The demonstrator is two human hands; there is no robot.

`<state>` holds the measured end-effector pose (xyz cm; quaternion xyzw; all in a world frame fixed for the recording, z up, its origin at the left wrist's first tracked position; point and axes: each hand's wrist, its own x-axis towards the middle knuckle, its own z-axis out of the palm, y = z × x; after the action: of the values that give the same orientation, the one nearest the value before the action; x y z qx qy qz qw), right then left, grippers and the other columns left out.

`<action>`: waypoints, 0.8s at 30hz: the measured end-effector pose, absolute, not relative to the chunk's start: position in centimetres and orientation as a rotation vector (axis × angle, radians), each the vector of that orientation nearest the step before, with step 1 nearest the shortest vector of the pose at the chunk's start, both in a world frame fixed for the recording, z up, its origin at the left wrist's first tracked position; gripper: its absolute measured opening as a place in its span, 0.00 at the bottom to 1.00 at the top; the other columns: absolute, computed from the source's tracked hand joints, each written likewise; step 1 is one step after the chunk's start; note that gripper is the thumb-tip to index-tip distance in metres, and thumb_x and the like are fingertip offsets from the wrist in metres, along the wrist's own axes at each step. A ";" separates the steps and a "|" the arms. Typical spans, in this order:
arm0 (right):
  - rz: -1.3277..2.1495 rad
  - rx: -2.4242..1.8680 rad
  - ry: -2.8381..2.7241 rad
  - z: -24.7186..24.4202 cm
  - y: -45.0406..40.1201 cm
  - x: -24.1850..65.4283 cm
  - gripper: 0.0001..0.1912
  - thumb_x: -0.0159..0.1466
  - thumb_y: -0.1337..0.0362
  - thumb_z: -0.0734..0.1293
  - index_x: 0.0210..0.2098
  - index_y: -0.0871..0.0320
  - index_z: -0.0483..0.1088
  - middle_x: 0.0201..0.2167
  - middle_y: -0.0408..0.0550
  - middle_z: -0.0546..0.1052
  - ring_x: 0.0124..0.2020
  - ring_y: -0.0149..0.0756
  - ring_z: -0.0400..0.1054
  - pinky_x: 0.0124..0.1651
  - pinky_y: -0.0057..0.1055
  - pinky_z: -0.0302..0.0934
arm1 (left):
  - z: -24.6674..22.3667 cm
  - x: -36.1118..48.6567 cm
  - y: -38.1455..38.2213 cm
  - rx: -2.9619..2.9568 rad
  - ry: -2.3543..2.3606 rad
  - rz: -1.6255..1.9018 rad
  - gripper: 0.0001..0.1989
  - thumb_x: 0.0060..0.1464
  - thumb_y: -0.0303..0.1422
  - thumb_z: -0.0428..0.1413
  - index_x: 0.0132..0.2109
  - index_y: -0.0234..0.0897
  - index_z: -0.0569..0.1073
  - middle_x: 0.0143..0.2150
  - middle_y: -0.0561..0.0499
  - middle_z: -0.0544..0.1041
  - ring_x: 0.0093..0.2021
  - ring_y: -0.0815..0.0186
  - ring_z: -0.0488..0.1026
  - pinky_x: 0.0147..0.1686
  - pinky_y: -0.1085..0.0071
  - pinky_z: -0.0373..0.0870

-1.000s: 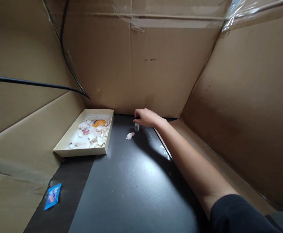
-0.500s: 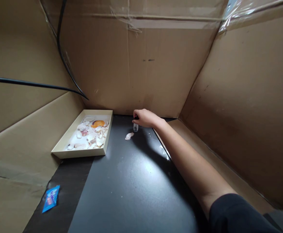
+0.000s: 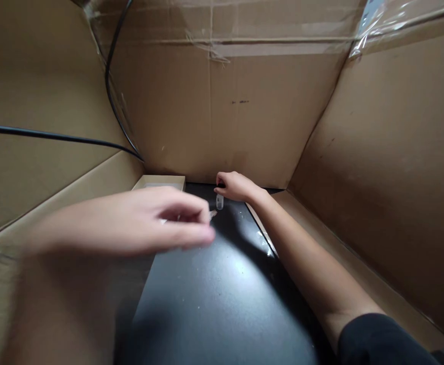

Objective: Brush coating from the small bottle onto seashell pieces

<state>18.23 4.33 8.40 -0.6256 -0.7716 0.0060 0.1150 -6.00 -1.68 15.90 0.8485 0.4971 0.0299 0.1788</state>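
Observation:
My right hand (image 3: pixel 232 185) is closed on the dark cap of a small clear bottle (image 3: pixel 220 202), upright near the far end of the dark tabletop (image 3: pixel 222 294). Just in front and left of the bottle lies a small pale shell (image 3: pixel 213 215), partly behind my left fingertips. My left hand (image 3: pixel 149 220), blurred by motion, hovers in the left foreground. Its fingers curve loosely over the thumb, and nothing shows between them. Behind it is the cream tray (image 3: pixel 164 179), mostly hidden.
Cardboard walls (image 3: pixel 252 137) enclose the back and both sides. A black cable (image 3: pixel 54 135) crosses from the left, and another hangs down in the back left corner.
My left hand has come in from the left, covering most of the tray, part of the shell and the blue packet. The view has shifted slightly; my right hand still holds the bottle.

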 end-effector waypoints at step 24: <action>0.094 -1.790 -2.266 7.4 5.0 18.3 0.10 0.61 0.60 0.66 0.41 0.56 0.71 0.39 0.47 0.78 0.36 0.33 0.69 0.33 0.25 0.54 | -1.1 4.4 6.1 2.529 1.408 0.541 0.17 0.58 0.39 0.50 0.51 0.35 0.68 0.49 0.41 0.76 0.49 0.56 0.74 0.44 0.66 0.69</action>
<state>18.31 4.99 7.36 -0.6146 -0.7781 0.0324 0.1261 4.37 6.07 -1.06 0.8547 0.4758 0.1830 0.0983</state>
